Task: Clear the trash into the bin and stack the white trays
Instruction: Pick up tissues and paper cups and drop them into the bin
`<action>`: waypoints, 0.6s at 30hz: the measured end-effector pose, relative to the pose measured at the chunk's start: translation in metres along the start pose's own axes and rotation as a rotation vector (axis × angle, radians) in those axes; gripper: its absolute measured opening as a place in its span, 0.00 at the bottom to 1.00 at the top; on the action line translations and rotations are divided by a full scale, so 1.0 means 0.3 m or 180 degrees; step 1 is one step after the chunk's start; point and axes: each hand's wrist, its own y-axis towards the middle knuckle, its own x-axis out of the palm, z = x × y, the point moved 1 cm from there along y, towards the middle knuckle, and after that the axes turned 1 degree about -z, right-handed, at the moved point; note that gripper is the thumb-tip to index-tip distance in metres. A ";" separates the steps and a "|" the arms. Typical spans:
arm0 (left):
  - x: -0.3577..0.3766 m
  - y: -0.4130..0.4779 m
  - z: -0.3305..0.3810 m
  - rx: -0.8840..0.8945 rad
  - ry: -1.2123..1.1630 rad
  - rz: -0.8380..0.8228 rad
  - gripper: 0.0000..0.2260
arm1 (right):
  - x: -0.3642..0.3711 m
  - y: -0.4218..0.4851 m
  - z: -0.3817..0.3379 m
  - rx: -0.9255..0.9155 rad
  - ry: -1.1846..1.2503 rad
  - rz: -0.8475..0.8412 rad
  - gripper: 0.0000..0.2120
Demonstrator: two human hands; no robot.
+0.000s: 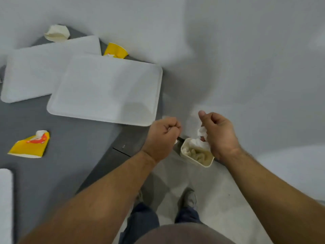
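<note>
A small cream bin [202, 160] stands on the floor against the wall, beside the grey table's corner, with crumpled paper inside. My right hand [218, 134] hovers over it, fingers curled around a white crumpled napkin [202, 132]. My left hand [163, 136] is a fist just left of the bin, with a scrap of white paper showing under it. Two white trays lie on the table: one near the corner [105, 88], one behind it [40, 69], partly overlapped. A third tray's edge [6, 205] shows at the lower left.
The grey table [70, 155] holds a flattened yellow wrapper [29, 145], a yellow cup [115, 51] near the wall, and a crumpled cream paper [57, 33] at the far corner. My shoes [190, 199] stand on the pale floor below the bin. A white wall is right behind.
</note>
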 end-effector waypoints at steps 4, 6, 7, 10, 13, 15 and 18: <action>0.280 0.039 -0.118 -0.0689 -0.0193 -0.0525 0.04 | -0.217 0.032 0.208 0.0422 0.0156 0.0506 0.24; 0.372 0.070 -0.232 -0.1261 -0.0288 -0.0799 0.06 | -0.285 0.065 0.323 0.0676 0.0476 0.0623 0.19; 0.414 0.092 -0.299 -0.1493 -0.0224 -0.0921 0.09 | -0.311 0.090 0.391 0.0744 0.0681 0.0635 0.14; 0.526 0.156 -0.510 -0.1987 -0.0134 -0.0894 0.14 | -0.368 0.182 0.614 0.0808 0.0959 0.0689 0.02; 0.627 0.217 -0.748 -0.2378 -0.0154 -0.0611 0.15 | -0.403 0.300 0.865 0.0956 0.0905 0.0782 0.14; 0.680 0.248 -0.912 -0.2371 0.0177 -0.0534 0.20 | -0.422 0.374 1.026 0.0994 0.0814 0.0837 0.19; 0.753 0.279 -1.143 -0.2415 0.0310 -0.0368 0.20 | -0.436 0.485 1.249 0.0993 0.0595 0.0973 0.18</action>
